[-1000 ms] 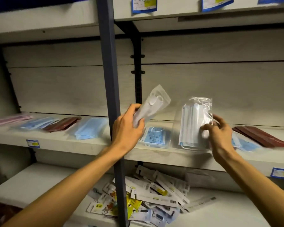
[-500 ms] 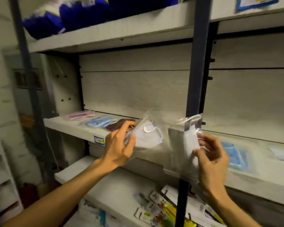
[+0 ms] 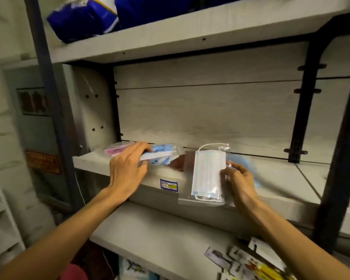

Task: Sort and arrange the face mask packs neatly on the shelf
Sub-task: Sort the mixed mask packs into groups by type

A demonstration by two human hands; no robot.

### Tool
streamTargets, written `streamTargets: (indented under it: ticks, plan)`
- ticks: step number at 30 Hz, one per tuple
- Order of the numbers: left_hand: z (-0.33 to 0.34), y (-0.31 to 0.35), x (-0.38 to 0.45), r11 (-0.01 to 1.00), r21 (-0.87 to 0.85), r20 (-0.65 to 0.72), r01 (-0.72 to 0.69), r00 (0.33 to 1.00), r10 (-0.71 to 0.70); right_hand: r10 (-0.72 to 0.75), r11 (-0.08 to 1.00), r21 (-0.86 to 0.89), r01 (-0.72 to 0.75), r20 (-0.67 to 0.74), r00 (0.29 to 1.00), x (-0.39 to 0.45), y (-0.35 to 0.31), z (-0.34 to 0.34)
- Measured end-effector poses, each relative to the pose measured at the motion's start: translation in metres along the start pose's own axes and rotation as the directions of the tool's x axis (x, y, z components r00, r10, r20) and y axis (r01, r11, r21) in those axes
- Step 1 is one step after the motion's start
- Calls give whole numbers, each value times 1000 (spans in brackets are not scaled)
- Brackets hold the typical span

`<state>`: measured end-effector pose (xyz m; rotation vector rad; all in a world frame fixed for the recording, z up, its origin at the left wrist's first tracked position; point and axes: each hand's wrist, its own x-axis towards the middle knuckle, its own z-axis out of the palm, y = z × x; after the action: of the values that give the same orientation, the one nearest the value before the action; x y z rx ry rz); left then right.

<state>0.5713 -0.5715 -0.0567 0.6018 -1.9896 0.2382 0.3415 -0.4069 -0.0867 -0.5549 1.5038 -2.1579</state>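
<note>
Blue bags (image 3: 85, 19) top shelf | dark post (image 3: 339, 148) right | cards (image 3: 251, 263) below

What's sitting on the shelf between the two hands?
In the head view, a dark red mask pack lies on the shelf between the left hand and the right hand's white mask pack.

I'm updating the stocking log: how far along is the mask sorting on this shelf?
Partway. Pink packs, blue packs and a dark red pack already lie on the shelf. The left hand is setting down a white pack; the right hand holds a clear bag of masks, unplaced.
</note>
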Motion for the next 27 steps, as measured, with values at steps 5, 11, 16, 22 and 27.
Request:
streamTargets:
  ticks: [5,11,16,22,27]
  plan:
    - [39,-44,19,1000,-12,48,-26,998,27,-94,988,-129,90,-24,995,34,0,30]
    - [89,-81,52,993,88,231,-81,971,59,-190,967,-172,187,0,982,86,-22,52]
    - [133,-86,71,974,208,529,-94,848,-31,-226,948,-229,223,12,974,115,-26,64]
    - [145,-90,82,978,67,728,195,661,-182,-359,895,-273,353,29,933,134,-34,64]
    - [154,-82,99,964,-88,623,252,769,-144,-711,630,-427,648,18,703,121,-47,47]
